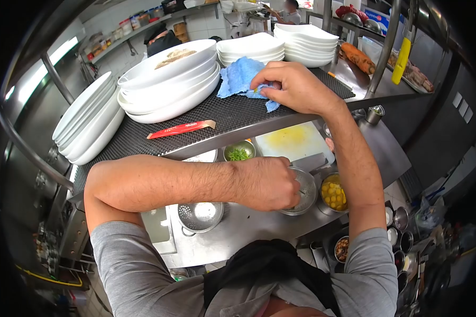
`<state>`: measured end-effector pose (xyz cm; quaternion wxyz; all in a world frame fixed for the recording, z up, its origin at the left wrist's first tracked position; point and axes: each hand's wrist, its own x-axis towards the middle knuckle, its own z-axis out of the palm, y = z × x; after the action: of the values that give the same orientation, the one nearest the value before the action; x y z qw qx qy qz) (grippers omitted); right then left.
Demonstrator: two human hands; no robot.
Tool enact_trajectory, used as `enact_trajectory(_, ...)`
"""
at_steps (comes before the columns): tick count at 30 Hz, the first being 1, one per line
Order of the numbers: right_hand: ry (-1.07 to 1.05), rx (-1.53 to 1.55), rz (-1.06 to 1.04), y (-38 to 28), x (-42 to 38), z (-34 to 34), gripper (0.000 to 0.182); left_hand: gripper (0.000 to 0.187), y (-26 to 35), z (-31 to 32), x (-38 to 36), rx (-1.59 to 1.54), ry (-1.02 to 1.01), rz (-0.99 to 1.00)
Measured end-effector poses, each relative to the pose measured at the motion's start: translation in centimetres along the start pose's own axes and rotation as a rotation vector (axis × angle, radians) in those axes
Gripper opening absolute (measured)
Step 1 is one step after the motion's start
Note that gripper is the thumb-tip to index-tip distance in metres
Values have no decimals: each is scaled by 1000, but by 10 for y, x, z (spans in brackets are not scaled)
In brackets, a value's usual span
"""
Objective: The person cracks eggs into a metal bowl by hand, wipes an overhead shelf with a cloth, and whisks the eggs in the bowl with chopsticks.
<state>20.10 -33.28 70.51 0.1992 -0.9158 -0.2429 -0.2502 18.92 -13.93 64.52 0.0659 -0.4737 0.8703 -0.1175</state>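
My left hand (pixel 269 184) is a fist at the near side of a metal bowl (pixel 304 194); a thin handle seems to run from it into the bowl, but what it holds is unclear. On the upper shelf, my right hand (pixel 297 89) pinches a crumpled blue cloth (pixel 240 78) between thumb and fingers. A bowl of egg yolks (pixel 333 193) stands right of the metal bowl. Behind are a small bowl of chopped greens (pixel 239 154) and a white cutting board (pixel 296 138) with a yellow stain. A perforated metal bowl (pixel 200 215) sits left of my fist.
White dish stacks (pixel 166 87) line the shelf (pixel 195 121) at the left, with more behind the cloth. A red paper packet (pixel 180 129) lies near its front edge. Metal posts (pixel 384 47) rise at the right. Another person (pixel 291 13) is in the background.
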Motion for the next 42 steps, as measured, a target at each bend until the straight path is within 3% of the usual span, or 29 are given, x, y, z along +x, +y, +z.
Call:
enact_trajectory(7, 1, -108, 59, -2, 2, 5, 21, 12, 1, -1, 0, 12, -12, 1)
enact_trajectory(19, 102, -5, 11, 4, -7, 13, 18, 11, -5, -21, 2, 106, 85, 33)
enact_trajectory(22, 136, 43, 11, 3, -10, 10, 17, 14, -21, -52, 1, 287, 284, -55)
enact_trajectory(25, 342, 205, -70, 20, -14, 15, 15, 25, -53, -89, -7, 453, 503, -354)
enact_trajectory(26, 371, 351, 11, 21, -13, 14, 14, 29, -66, -96, -12, 458, 575, -445)
enact_trajectory(28, 425, 643, 175, 20, -11, 12, 13, 36, -87, -95, -21, 450, 586, -632)
enact_trajectory(32, 414, 884, 173, 26, -16, 5, 14, 49, -94, -87, -26, 326, 393, -915)
enact_trajectory(33, 456, 929, 155, 30, -15, 7, 16, 41, -99, -81, -29, 308, 401, -871)
enact_trajectory(37, 551, 663, 126, 37, -10, 19, 26, 28, -103, -84, -27, 305, 277, -925)
enact_trajectory(42, 258, 327, 296, 20, -13, 8, 30, 23, -95, -94, -28, 279, 228, -891)
